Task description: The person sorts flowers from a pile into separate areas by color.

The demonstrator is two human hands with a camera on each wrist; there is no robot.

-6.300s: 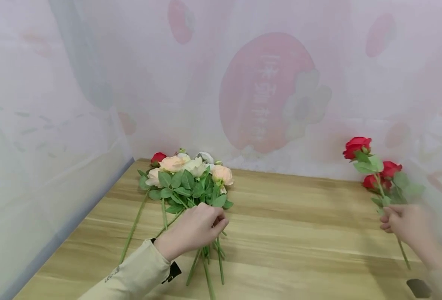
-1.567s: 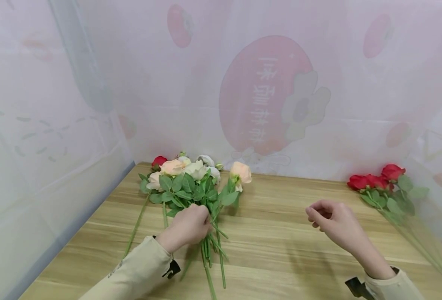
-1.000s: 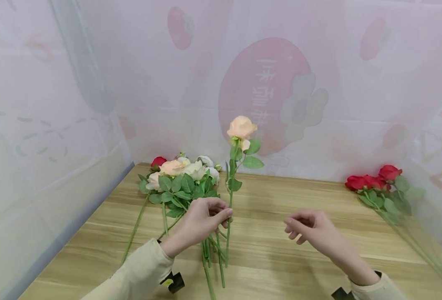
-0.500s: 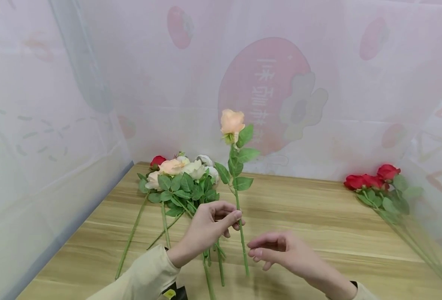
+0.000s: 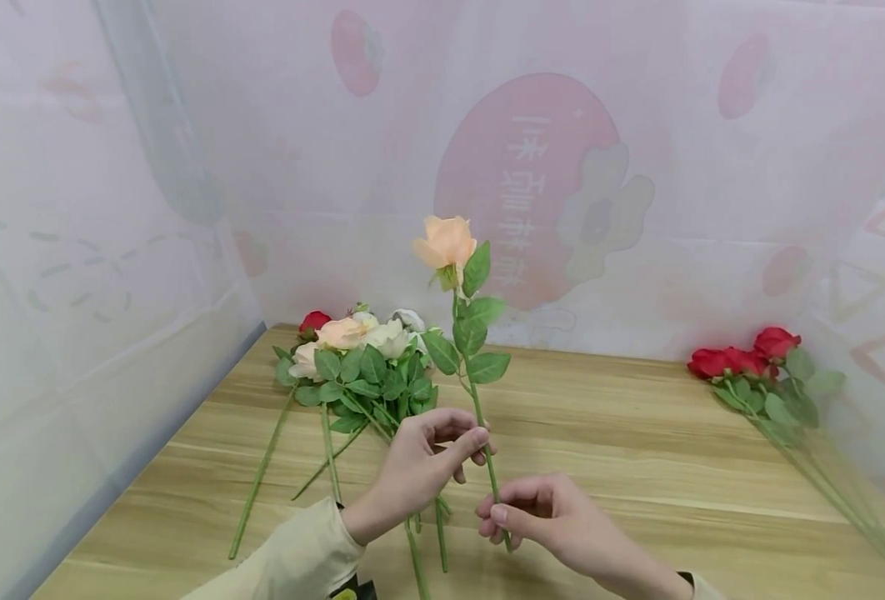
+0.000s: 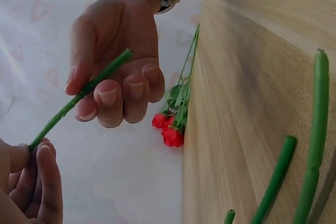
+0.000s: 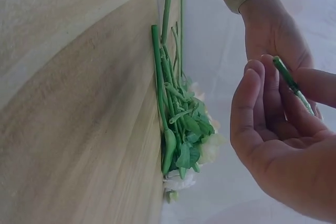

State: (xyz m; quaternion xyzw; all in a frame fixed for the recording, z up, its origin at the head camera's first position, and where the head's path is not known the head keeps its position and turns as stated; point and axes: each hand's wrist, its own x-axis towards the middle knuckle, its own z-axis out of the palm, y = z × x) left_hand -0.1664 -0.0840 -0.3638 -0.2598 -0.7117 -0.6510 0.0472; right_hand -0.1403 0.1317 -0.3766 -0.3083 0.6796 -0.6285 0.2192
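Note:
A single peach rose (image 5: pixel 448 243) on a long green stem stands raised, leaning slightly left, in the head view. My left hand (image 5: pixel 420 467) pinches its stem midway between thumb and fingers. Lower down, near the cut end, my right hand (image 5: pixel 555 521) holds the same stem, thumb in front and fingers behind. That stem (image 6: pixel 58 116) runs from one hand to the other in the left wrist view. Its cut end (image 7: pixel 279 64) shows between thumb and fingers in the right wrist view.
Left of the hands, a pile of peach and white flowers (image 5: pixel 388 337) with one red rose (image 5: pixel 313 322) lies on the wooden table (image 5: pixel 600 417). Several red roses (image 5: pixel 742 360) lie at the right edge, stems toward the front. Printed cloth (image 5: pixel 322 167) encloses the back and sides.
My left hand has lifted the peach rose out of the left pile. My right hand, earlier laying a red rose at the right, has come left and taken the stem's lower end.

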